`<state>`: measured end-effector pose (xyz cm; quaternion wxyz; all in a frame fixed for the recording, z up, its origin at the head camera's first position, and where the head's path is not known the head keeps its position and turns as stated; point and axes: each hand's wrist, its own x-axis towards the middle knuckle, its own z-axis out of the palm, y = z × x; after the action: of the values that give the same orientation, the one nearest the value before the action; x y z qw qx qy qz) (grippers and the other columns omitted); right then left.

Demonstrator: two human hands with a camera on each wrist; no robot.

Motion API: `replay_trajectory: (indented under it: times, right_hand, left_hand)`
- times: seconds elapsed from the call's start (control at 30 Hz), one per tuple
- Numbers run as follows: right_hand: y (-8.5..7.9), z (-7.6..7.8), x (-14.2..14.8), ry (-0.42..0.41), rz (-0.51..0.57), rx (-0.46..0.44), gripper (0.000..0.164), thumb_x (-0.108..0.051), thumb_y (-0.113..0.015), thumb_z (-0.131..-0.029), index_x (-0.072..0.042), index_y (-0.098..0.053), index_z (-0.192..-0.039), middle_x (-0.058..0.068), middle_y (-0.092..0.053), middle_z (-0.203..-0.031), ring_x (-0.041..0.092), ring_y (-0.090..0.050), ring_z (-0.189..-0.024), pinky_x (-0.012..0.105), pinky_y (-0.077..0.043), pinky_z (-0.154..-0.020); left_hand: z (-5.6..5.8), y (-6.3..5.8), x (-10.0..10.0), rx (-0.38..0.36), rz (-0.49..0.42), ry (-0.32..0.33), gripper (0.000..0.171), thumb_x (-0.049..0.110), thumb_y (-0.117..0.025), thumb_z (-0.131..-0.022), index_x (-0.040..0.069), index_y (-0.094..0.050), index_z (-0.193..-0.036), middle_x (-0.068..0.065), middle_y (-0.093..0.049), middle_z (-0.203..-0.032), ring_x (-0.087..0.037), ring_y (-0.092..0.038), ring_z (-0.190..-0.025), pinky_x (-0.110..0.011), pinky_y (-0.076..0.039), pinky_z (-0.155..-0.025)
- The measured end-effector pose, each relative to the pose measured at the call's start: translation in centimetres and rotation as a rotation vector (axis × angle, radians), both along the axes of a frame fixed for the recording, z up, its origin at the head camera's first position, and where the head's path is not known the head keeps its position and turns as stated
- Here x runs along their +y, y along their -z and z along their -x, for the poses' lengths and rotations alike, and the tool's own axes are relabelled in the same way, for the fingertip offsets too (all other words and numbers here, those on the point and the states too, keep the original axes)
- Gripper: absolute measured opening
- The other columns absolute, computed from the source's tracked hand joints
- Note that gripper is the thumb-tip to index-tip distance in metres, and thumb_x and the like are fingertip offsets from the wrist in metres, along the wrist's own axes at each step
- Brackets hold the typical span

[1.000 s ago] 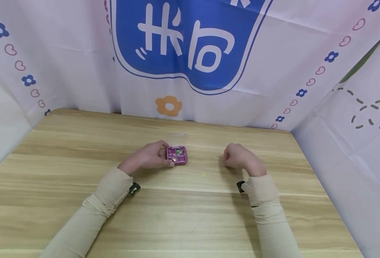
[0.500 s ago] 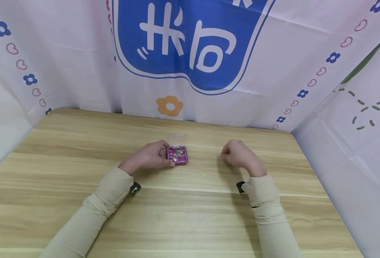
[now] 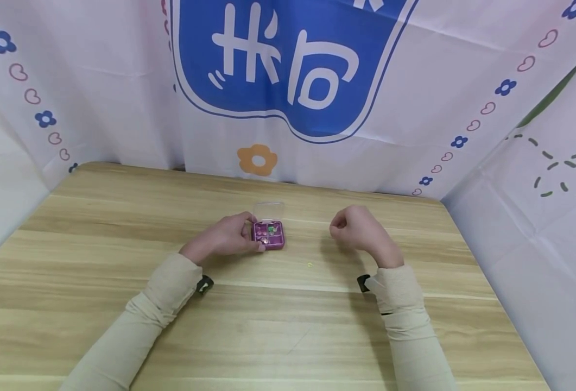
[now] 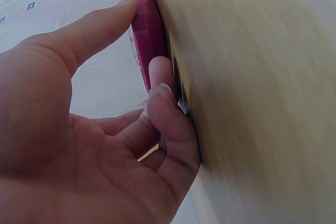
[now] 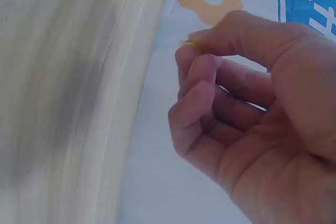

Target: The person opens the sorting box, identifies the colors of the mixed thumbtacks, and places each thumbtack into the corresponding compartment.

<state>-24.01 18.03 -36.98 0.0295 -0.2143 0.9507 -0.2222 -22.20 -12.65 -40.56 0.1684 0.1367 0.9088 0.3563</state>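
A small purple compartment box [image 3: 276,240] lies on the table, its clear lid [image 3: 268,210] tipped up at the back. Green, pinkish and shiny small pieces sit in its compartments, too small to identify; the front right one shows bare purple. My left hand [image 3: 225,235] grips the box at its left side, and in the left wrist view the thumb presses its edge. To the right of the box, my right hand [image 3: 360,228] is raised above the table. Between its thumb and index fingertips it pinches a tiny yellow piece [image 5: 190,44], mostly hidden.
Another tiny yellow ring-like piece [image 3: 309,265] lies on the wooden table [image 3: 248,336], in front of the box and to its right. A printed white cloth [image 3: 209,146] hangs behind the table's back edge, with more white cloth at both sides.
My right hand has moved a little to the left, toward the box, and slightly up in the head view. The left hand and the box stay in place.
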Motion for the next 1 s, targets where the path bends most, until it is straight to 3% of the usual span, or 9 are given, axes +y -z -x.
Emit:
replay_trajectory:
  times: [0.17, 0.43, 1.0]
  right_hand:
    - [0.1, 0.2, -0.2, -0.012, 0.02, 0.028, 0.009, -0.011, -0.062, -0.084, -0.008, -0.07, -0.081, 0.002, -0.067, -0.077, 0.013, -0.059, -0.069, 0.034, -0.052, -0.065]
    - [0.5, 0.3, -0.9, -0.034, 0.084, 0.03, 0.005, -0.009, -0.062, -0.085, -0.009, -0.066, -0.082, 0.003, -0.067, -0.079, 0.012, -0.06, -0.072, 0.033, -0.053, -0.066]
    - [0.9, -0.1, -3.6, -0.116, 0.105, 0.059, 0.004, -0.008, -0.062, -0.086, -0.009, -0.064, -0.082, 0.001, -0.065, -0.077, 0.01, -0.059, -0.071, 0.03, -0.054, -0.066]
  left_hand:
    - [0.0, -0.1, 0.0, -0.011, -0.004, -0.004, 0.07, 0.033, -0.079, -0.074, 0.005, -0.044, -0.127, -0.008, -0.061, -0.078, -0.02, -0.055, -0.064, -0.033, -0.048, -0.056]
    - [-0.1, -0.3, 0.1, -0.02, -0.001, -0.01, 0.07, 0.034, -0.078, -0.075, 0.006, -0.043, -0.128, -0.008, -0.061, -0.079, -0.02, -0.055, -0.065, -0.033, -0.048, -0.056]
    - [0.0, 0.0, 0.2, -0.014, 0.022, -0.005, 0.07, 0.035, -0.078, -0.075, 0.006, -0.043, -0.128, -0.008, -0.061, -0.077, -0.019, -0.054, -0.063, -0.032, -0.048, -0.054]
